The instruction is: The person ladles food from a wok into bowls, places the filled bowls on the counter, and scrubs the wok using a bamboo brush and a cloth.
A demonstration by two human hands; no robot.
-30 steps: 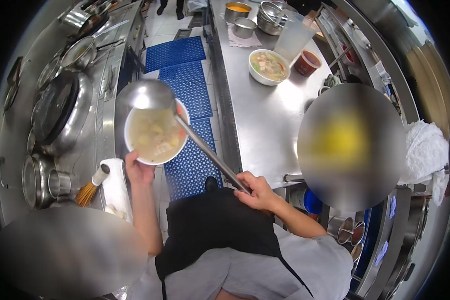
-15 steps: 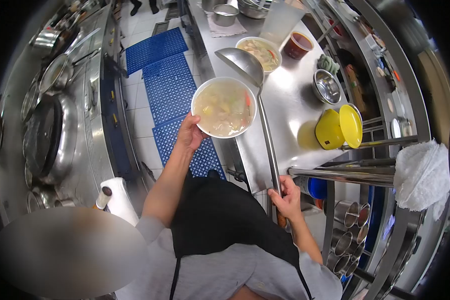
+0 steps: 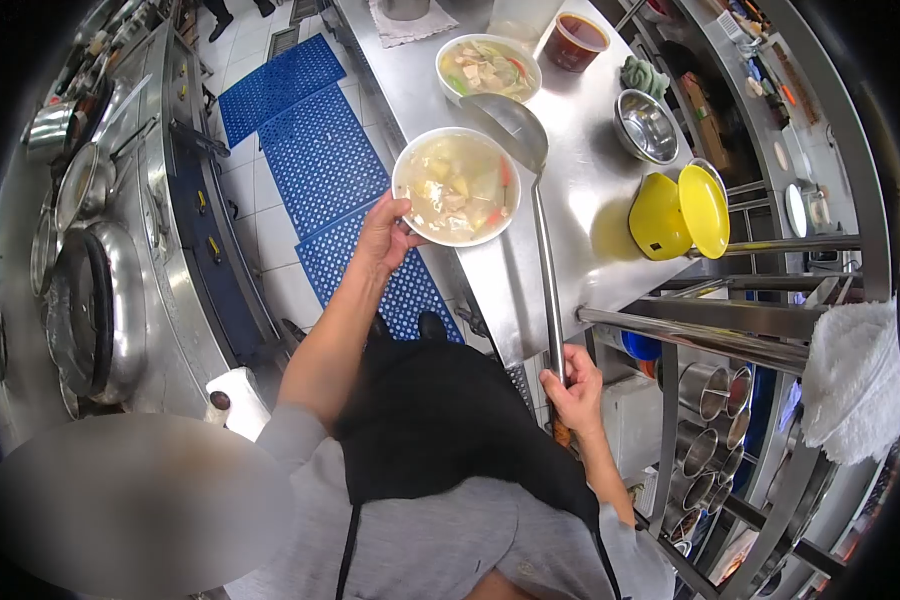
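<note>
One white bowl [image 3: 462,241] of pale soup [image 3: 457,187] is held up in the head view by the left hand [image 3: 383,238], over the left edge of the steel table [image 3: 595,265]. It is gripped at its near-left side — thumb at the rim, the other fingers partly hidden below. The fill is judged to make it rather heavy and easily spilled; the wall looks smooth and could be slippery when wet. A hold low on the side, with support beneath, would be preferred, and tilting avoided. No long axis is offered by its round form; its mouth is turned upward, roughly level.

By the right hand [image 3: 576,396], fingers closed around the lower handle, a metal ladle [image 3: 546,250] is held. Its long axis is run forward from that hand, the scoop [image 3: 516,128] pointed away from the body and slightly left, just beside the bowl's far-right rim; whether the two touch cannot be told. It is judged stiff and top-heavy at the scoop, so a firm grip along the handle is called for.

Beyond the scoop, a second bowl [image 3: 444,83] is set on the table — near a tub of dark red liquid [image 3: 574,48].
</note>
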